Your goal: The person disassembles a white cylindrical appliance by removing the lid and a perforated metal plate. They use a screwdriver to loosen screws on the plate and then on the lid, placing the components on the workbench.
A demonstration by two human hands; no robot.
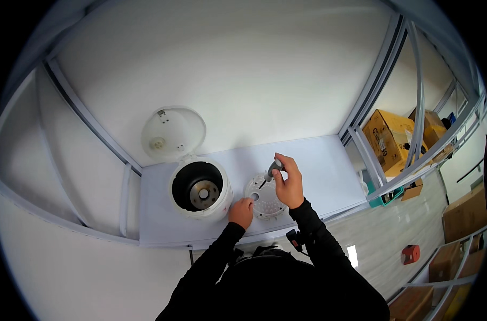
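Screwdriver, clamped in the right hand, slants shaft-down over the perforated white disc — presumably to aim its tip. The disc lies on the tabletop; the left hand meets its rim near eight o'clock — seemingly steadying it, though whether pinching I cannot tell. The open rice cooker stands at nine.

From here I read white on the cooker, black on its inner wall — brown staining on the silvery plate. The screwdriver is grey, the disc white with dotted patterning, my sleeves black.
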